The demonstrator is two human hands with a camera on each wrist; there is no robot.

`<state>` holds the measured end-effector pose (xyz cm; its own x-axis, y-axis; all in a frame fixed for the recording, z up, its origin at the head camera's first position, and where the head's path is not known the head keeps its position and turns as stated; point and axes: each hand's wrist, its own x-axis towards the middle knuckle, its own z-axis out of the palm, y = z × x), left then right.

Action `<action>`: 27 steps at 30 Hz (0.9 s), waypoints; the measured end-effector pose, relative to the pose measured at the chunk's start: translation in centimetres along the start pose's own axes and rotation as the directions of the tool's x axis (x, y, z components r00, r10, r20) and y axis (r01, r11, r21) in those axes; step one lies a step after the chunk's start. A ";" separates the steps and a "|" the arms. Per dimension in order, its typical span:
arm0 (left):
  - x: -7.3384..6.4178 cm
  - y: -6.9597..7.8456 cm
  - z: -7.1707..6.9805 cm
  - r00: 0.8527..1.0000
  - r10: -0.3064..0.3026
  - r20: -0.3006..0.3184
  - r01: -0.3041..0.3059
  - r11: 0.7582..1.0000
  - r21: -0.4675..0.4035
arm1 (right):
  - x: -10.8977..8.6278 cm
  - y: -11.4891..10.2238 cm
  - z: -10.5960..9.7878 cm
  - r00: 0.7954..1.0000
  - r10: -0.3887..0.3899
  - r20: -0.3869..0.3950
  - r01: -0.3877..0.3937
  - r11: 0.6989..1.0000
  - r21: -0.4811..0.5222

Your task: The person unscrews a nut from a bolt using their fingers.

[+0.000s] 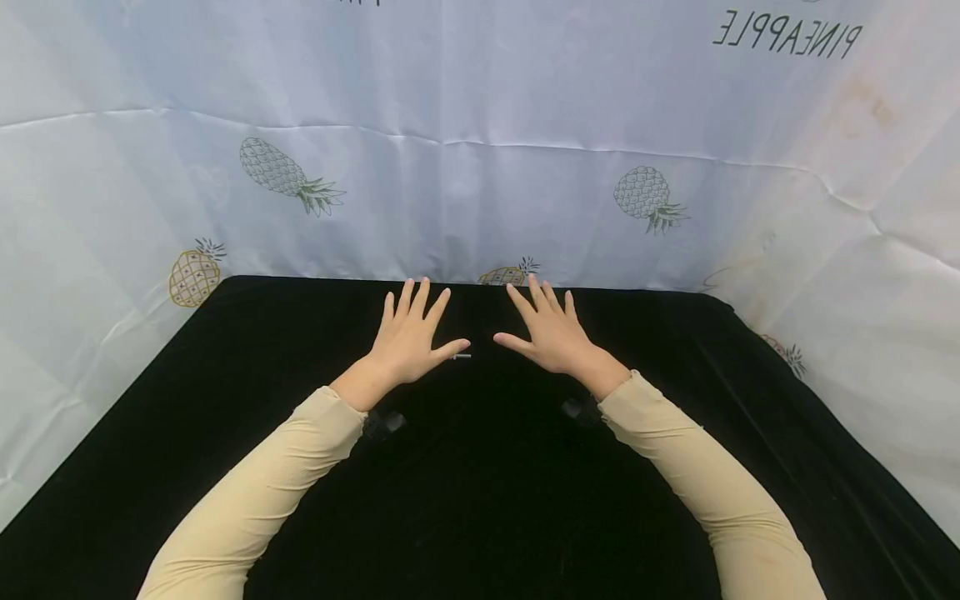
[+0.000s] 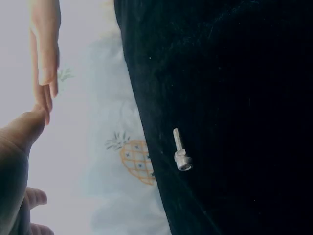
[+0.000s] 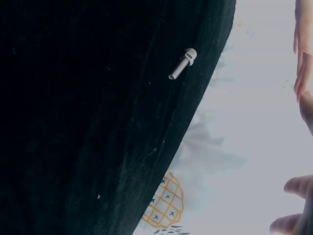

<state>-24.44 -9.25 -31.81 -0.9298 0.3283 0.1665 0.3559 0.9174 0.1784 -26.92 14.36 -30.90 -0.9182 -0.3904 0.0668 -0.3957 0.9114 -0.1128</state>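
A small silver bolt [image 1: 463, 357] lies on the black cloth, just by the thumb of my left hand [image 1: 407, 343] in the head view. That hand is spread with straight fingers and holds nothing. Across from it, my right hand [image 1: 558, 337] is likewise spread, its thumb pointing toward the left one. The left wrist view shows the bolt [image 2: 180, 152] with a round socket head and what looks like a nut close under it. Threads show along the shank of the bolt [image 3: 182, 64] in the right wrist view. Both hands appear above the cloth, apart from each other.
Black cloth [image 1: 480, 492] covers the table, whose far edge runs just beyond the fingertips. A pale curtain [image 1: 465, 192] printed with pineapples hangs behind and at both sides. A dark wrist camera [image 1: 384, 423] sits at the left cuff, another camera [image 1: 582, 411] at the right.
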 end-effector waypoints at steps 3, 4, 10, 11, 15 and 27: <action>0.0 0.1 -0.1 1.000 0.013 -0.011 -0.013 1.000 -0.014 | -0.1 0.0 -0.1 1.000 -0.008 -0.002 0.008 1.000 0.023; -0.1 0.1 -0.2 1.000 0.016 -0.013 -0.016 1.000 -0.017 | -0.1 0.0 -0.2 1.000 -0.011 -0.003 0.011 0.999 0.033; -0.1 0.4 -0.9 1.000 0.017 -0.021 -0.019 0.997 -0.073 | -0.1 0.1 -0.3 0.999 -0.034 -0.020 0.036 0.991 0.130; -0.1 0.4 -1.1 1.000 0.017 -0.023 -0.019 0.996 -0.093 | 0.0 0.1 -0.3 0.999 -0.041 -0.026 0.044 0.987 0.155; -0.2 0.5 -1.5 1.000 0.010 -0.015 -0.012 0.982 -0.190 | 0.2 0.2 -0.3 0.997 -0.072 -0.043 0.081 0.952 0.294; 0.4 -0.2 -1.2 0.998 -0.037 -0.045 0.013 0.897 -0.442 | 1.6 0.6 1.2 0.990 -0.124 -0.065 0.137 0.760 0.635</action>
<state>-24.78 -9.61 -30.57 -0.9371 0.2838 0.2032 0.3484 0.7278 0.5907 -28.62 14.12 -32.08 -0.8587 -0.4915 0.1450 -0.4379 0.5568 -0.7058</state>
